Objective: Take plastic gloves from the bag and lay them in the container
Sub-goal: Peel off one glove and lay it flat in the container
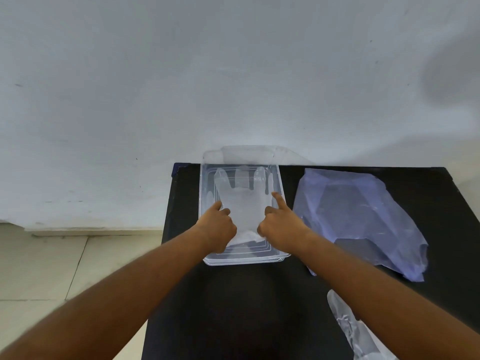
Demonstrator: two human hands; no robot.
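A clear plastic container [207,259] sits on the black table near its far left corner. A translucent plastic glove [245,203] lies flat inside it, fingers pointing away from me. My left hand [218,224] rests on the glove's left edge with fingers curled. On the glove's right edge sits my right hand [279,222], index finger stretched out and pressing down. The bluish plastic bag [363,216] lies flattened to the right of the container. Another crumpled plastic glove [348,326] lies on the table near me, partly hidden by my right forearm.
The container's clear lid [249,153] stands behind it against the white wall [181,74]. The black table [246,307] ends just left of the container, above a tiled floor [52,268].
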